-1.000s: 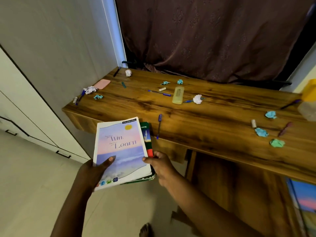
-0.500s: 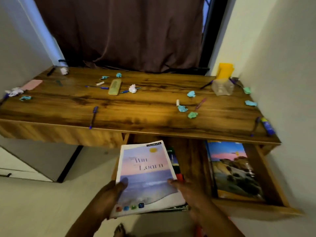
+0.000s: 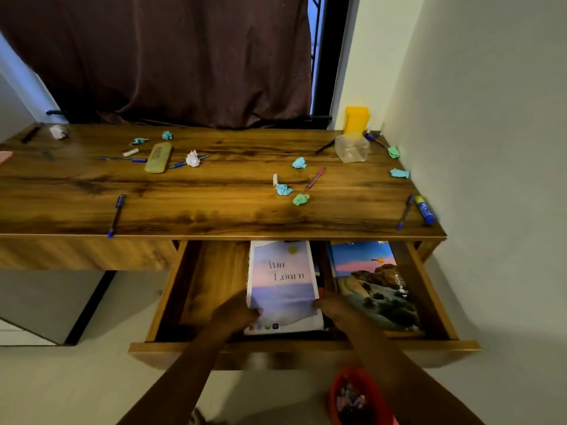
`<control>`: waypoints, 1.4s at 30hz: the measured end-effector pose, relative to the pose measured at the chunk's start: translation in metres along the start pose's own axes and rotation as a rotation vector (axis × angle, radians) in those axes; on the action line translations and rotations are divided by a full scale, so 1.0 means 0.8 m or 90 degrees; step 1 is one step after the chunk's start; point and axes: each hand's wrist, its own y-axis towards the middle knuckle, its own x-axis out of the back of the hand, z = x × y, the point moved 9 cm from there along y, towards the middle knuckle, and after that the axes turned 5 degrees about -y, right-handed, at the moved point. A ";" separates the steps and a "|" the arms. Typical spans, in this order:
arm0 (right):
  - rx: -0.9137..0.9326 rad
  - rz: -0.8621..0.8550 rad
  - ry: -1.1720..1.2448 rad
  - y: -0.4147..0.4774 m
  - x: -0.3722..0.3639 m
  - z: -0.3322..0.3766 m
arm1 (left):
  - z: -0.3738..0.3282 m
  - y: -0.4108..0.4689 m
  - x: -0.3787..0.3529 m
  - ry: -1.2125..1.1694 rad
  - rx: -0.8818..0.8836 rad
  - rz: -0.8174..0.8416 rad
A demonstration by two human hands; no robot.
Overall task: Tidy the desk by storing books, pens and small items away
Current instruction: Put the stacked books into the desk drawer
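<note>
A stack of books with a pastel "Win Learn" cover (image 3: 282,280) on top sits inside the open wooden drawer (image 3: 208,277) under the desk (image 3: 214,191). My left hand (image 3: 236,315) grips the stack's near left edge and my right hand (image 3: 336,308) grips its near right edge. To the right in the same drawer lies another book with a rocky coast cover (image 3: 371,286). On the desk top lie several pens, such as a blue pen (image 3: 116,214), crumpled paper balls such as (image 3: 192,158), and a yellow-green pencil case (image 3: 158,157).
A clear plastic box (image 3: 351,147) and a yellow container (image 3: 356,119) stand at the desk's back right by the wall. A glue stick (image 3: 425,209) lies at the right edge. A red bin (image 3: 356,397) with scraps stands on the floor below the drawer. A brown curtain hangs behind.
The view swung right from the desk's left end to the open drawer. Both hands carried the book stack forward and down into the drawer, beside the coast-cover book.
</note>
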 end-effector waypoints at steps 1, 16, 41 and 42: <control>0.002 0.008 -0.087 0.000 -0.002 -0.005 | 0.013 0.000 0.004 0.040 0.010 -0.075; 0.337 -0.047 -0.681 0.030 -0.172 0.100 | 0.019 -0.103 0.025 0.368 -0.285 -0.492; 0.269 -0.008 -0.631 0.016 -0.098 0.049 | 0.023 -0.104 0.021 0.345 -0.374 -0.532; 0.289 -0.022 -0.645 0.003 -0.087 0.046 | 0.023 -0.106 0.020 0.344 -0.403 -0.549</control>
